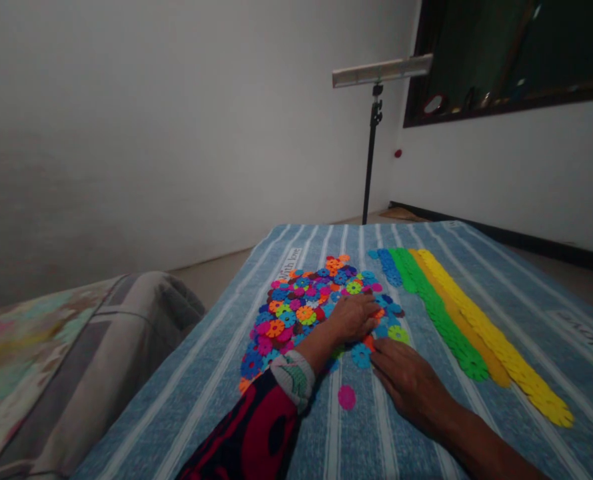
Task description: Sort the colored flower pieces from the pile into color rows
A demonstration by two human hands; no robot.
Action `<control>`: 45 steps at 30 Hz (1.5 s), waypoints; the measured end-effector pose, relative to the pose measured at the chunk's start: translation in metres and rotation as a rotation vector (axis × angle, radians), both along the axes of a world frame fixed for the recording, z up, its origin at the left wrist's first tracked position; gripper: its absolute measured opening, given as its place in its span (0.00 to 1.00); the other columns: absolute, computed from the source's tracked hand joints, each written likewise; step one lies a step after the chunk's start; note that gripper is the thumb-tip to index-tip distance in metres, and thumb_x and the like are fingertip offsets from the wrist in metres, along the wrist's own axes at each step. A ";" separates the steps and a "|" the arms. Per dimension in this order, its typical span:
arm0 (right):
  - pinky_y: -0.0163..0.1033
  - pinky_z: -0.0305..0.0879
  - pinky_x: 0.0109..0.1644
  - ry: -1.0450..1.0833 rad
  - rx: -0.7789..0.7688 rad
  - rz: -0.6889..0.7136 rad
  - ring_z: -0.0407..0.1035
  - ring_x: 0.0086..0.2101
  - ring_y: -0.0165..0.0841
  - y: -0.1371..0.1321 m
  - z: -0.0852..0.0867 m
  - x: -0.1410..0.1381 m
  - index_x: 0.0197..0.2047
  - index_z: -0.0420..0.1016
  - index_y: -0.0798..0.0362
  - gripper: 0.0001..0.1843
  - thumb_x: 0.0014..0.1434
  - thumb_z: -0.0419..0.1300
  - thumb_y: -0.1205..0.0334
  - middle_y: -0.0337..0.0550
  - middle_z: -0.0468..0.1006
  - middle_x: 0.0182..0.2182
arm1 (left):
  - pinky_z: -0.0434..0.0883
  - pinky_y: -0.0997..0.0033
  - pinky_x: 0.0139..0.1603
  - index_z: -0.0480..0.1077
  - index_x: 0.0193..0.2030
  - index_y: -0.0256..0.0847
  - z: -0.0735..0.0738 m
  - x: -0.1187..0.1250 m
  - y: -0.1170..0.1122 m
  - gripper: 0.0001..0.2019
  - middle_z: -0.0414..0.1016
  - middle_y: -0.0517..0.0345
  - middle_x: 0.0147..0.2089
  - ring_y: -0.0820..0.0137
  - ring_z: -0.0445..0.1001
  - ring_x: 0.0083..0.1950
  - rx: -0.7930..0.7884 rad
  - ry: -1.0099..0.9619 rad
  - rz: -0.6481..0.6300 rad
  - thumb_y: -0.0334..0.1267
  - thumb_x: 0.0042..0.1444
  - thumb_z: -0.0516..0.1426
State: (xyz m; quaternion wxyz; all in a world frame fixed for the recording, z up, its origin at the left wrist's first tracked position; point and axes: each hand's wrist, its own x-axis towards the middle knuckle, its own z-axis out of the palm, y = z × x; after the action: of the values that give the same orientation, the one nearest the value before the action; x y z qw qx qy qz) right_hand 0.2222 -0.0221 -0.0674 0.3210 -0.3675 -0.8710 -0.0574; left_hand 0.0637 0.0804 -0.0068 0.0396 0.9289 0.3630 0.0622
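A heap of small flower-shaped plastic discs [301, 307] in blue, pink, orange and green lies on a blue striped cloth [216, 373]. My left hand [354, 317] rests on the heap's right edge, fingers curled over discs. My right hand [406, 377] lies flat on the cloth just below it, fingers stretched toward an orange disc [369, 343] and a blue one [360, 355]. A single pink disc [346, 397] lies apart near my left sleeve. To the right run sorted rows: blue [389, 265], green [439, 313], orange [469, 333], yellow [501, 343].
A folded grey and patterned blanket [76, 360] lies at the left. A black stand with a light bar [374, 133] is by the far wall. A dark-framed window [516, 60] is at the upper right.
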 end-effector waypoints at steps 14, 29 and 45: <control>0.50 0.72 0.54 0.019 0.022 0.039 0.74 0.48 0.41 -0.005 0.004 -0.005 0.44 0.74 0.52 0.11 0.63 0.52 0.70 0.52 0.79 0.47 | 0.67 0.57 0.50 0.71 0.43 0.39 0.012 -0.051 -0.027 0.10 0.75 0.47 0.46 0.60 0.75 0.46 0.026 0.133 0.356 0.34 0.64 0.49; 0.47 0.72 0.52 0.037 -0.006 0.061 0.74 0.46 0.38 -0.002 0.006 -0.006 0.44 0.74 0.51 0.11 0.64 0.52 0.70 0.50 0.79 0.45 | 0.68 0.60 0.53 0.71 0.44 0.41 -0.002 -0.055 -0.063 0.10 0.76 0.50 0.48 0.61 0.71 0.49 0.029 0.075 0.199 0.30 0.62 0.49; 0.53 0.68 0.56 0.092 0.144 -0.141 0.72 0.50 0.41 0.009 -0.001 0.005 0.44 0.75 0.51 0.12 0.66 0.51 0.67 0.52 0.79 0.46 | 0.69 0.61 0.49 0.70 0.39 0.41 -0.010 -0.054 -0.098 0.08 0.74 0.50 0.43 0.64 0.70 0.44 -0.037 -0.042 0.177 0.28 0.60 0.50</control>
State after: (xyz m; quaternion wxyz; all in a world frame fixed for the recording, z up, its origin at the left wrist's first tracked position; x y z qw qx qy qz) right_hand 0.2272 -0.0135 -0.0686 0.3815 -0.4062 -0.8208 -0.1251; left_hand 0.0093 -0.0172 -0.0164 0.0585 0.8907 0.4440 0.0781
